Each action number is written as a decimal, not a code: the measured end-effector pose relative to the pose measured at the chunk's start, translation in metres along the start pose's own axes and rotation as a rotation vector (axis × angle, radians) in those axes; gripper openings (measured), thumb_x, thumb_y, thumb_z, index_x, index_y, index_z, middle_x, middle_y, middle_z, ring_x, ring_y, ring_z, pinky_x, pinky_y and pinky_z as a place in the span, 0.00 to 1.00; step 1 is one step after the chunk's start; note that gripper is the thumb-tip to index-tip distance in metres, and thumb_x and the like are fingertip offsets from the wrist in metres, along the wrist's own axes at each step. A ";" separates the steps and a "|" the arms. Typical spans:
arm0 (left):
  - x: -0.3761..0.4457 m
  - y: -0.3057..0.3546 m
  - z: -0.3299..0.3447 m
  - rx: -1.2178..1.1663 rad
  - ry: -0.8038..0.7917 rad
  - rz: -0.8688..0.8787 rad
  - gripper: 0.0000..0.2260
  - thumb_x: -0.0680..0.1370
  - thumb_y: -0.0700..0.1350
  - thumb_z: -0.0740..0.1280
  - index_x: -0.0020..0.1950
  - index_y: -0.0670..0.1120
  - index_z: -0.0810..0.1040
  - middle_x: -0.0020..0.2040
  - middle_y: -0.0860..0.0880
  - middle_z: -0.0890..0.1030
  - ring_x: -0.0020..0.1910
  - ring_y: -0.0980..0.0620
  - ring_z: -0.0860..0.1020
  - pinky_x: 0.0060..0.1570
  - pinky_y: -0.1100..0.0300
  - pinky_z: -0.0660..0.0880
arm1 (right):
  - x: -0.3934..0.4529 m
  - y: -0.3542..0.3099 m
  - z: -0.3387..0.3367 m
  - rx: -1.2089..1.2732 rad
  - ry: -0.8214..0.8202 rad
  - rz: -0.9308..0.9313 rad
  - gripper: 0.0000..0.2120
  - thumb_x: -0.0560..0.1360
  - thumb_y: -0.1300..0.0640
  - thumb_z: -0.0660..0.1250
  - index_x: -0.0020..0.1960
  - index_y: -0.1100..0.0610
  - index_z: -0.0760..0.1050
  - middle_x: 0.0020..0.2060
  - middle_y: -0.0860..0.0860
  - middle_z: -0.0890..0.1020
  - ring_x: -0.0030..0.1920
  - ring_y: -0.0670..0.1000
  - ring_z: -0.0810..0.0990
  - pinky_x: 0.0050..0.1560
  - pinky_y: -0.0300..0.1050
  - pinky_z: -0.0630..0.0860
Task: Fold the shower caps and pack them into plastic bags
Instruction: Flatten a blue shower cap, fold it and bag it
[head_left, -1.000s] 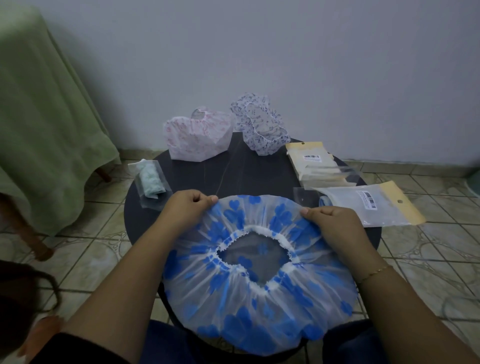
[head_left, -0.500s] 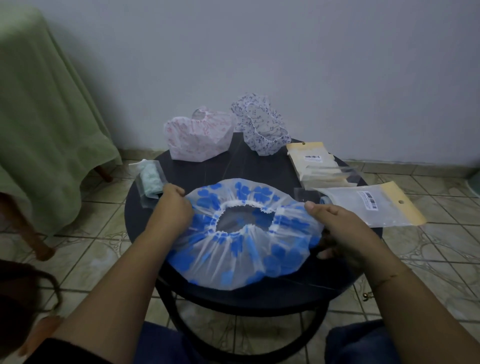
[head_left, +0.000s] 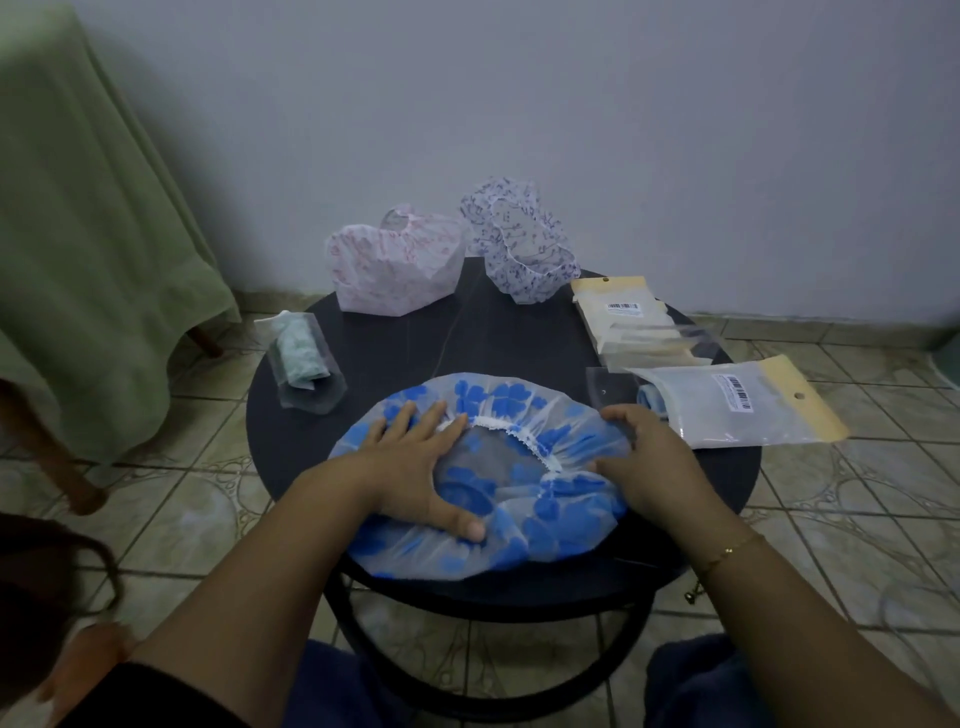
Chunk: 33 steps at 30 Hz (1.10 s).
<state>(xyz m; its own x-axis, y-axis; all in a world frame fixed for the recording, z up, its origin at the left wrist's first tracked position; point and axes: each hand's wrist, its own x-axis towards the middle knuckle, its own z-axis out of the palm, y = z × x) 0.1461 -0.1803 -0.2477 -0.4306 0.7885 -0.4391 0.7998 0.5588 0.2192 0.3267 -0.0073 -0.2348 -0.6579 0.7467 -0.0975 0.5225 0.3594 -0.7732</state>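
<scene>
— What has been changed since half a second ago?

— Since then the blue shower cap (head_left: 498, 467) has been lowered fully onto the round black table (head_left: 374, 358) and spread out, opening upward, with its white elastic rim showing. It was being held up by its edges before; now it is being pressed flat.

— How are the hands placed?

— The left hand (head_left: 415, 467) is laid on the cap's left half with fingers straight and spread, palm down. The right hand (head_left: 644, 457) is set on the cap's right edge with fingers somewhat bent; whether plastic is pinched under them cannot be told.

— Which step is in hand?

— Flattening before the first fold, it is judged. One cap appears to be packed already in the small clear bag (head_left: 304, 364) at the left, and a pink cap (head_left: 395, 270) and a purple-patterned cap (head_left: 524, 244) are left unfolded at the back.

— What is called for next?

— One side should probably be held down while the other is lifted and brought across, with trapped air pushed out. An empty bag from the stack of bags (head_left: 634, 322) would then be needed.
</scene>
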 end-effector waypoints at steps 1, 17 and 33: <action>-0.001 0.001 0.001 0.013 -0.006 -0.005 0.59 0.56 0.77 0.66 0.74 0.60 0.33 0.75 0.55 0.30 0.73 0.47 0.30 0.71 0.42 0.34 | -0.002 0.000 0.001 -0.018 0.012 -0.015 0.24 0.72 0.62 0.70 0.66 0.53 0.68 0.61 0.52 0.75 0.51 0.47 0.72 0.49 0.36 0.67; -0.035 0.018 -0.004 0.227 0.249 -0.287 0.54 0.53 0.79 0.29 0.71 0.61 0.63 0.68 0.47 0.70 0.69 0.48 0.66 0.70 0.42 0.47 | -0.041 -0.011 -0.003 -0.181 0.026 -0.162 0.27 0.67 0.32 0.64 0.60 0.45 0.70 0.62 0.47 0.70 0.65 0.50 0.66 0.66 0.53 0.64; 0.013 0.041 0.012 0.056 0.729 0.314 0.27 0.77 0.62 0.48 0.72 0.53 0.67 0.76 0.48 0.61 0.75 0.48 0.58 0.69 0.50 0.59 | -0.036 -0.009 0.032 -0.688 0.192 -0.519 0.32 0.74 0.40 0.43 0.61 0.55 0.76 0.61 0.51 0.78 0.64 0.53 0.73 0.54 0.53 0.69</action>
<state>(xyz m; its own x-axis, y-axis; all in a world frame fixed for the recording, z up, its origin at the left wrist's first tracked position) 0.1780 -0.1507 -0.2544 -0.3313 0.8872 0.3212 0.9406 0.2840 0.1859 0.3280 -0.0553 -0.2441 -0.8328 0.4546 0.3159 0.4344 0.8904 -0.1359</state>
